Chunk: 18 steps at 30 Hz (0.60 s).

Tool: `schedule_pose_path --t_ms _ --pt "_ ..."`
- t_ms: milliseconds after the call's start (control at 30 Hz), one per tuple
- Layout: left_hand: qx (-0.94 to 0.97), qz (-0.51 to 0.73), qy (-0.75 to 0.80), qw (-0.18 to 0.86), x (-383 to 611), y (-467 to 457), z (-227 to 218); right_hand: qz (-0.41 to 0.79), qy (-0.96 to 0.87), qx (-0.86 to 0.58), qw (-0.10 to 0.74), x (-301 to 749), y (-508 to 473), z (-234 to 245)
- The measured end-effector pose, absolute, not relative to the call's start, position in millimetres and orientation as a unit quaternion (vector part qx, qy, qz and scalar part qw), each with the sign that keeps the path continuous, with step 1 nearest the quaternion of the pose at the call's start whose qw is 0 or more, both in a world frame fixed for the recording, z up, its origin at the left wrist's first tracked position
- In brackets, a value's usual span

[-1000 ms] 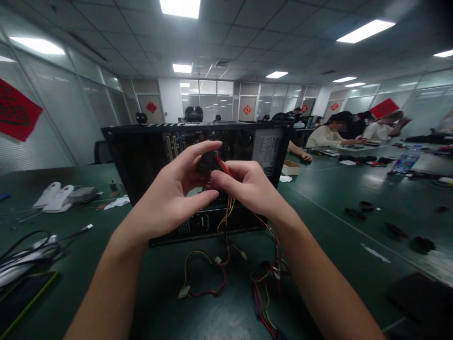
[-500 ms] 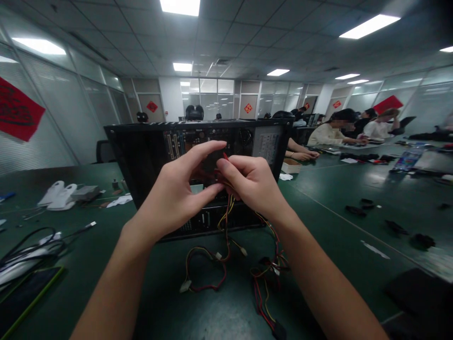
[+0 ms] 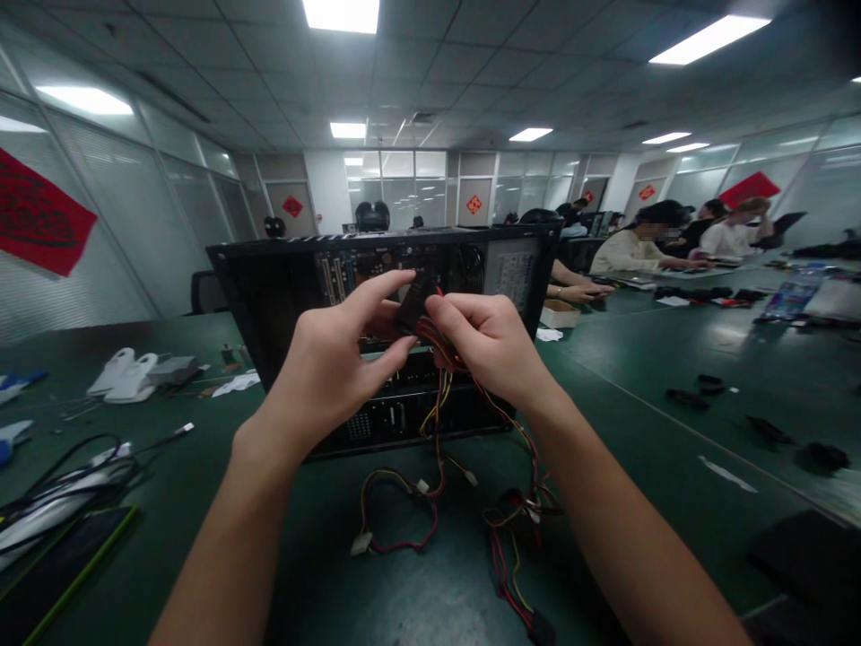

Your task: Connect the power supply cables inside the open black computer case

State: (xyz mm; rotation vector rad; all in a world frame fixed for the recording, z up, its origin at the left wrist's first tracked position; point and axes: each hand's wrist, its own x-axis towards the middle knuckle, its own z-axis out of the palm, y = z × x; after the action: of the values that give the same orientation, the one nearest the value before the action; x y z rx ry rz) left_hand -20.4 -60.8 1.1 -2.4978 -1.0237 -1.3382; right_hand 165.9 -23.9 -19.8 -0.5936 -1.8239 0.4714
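Observation:
In front of an open black computer case (image 3: 269, 296), both my hands pinch one black power connector (image 3: 412, 303). My left hand (image 3: 336, 363) has its forefinger on top of the plug and its thumb below. My right hand (image 3: 488, 345) is closed on the plug's other side, where red, yellow and black wires (image 3: 440, 395) leave it. The wire bundle hangs down to the green table (image 3: 639, 431) and ends in loose white plugs (image 3: 361, 542).
White parts and a grey box (image 3: 134, 372) lie at the left, cables (image 3: 60, 484) at the near left, small black pieces (image 3: 700, 390) at the right. Other people sit at tables at the back right. A dark object (image 3: 807, 556) is at the near right.
Both hands lifted the connector slightly and turned it, so the black plug now shows between the fingertips. The view has shifted a little.

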Motion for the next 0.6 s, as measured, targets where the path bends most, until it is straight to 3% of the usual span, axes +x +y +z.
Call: schedule_pose_path --t_ms 367,600 --pt "-0.811 -0.440 -0.326 0.209 -24.6 -59.7 1.3 0.175 -0.750 -0.261 0.582 169.9 -27.8 -13.9" --pt "-0.787 -0.474 -0.340 0.202 -35.4 -62.7 2.7 0.192 -0.707 -0.266 0.627 200.7 -21.4 -3.3"
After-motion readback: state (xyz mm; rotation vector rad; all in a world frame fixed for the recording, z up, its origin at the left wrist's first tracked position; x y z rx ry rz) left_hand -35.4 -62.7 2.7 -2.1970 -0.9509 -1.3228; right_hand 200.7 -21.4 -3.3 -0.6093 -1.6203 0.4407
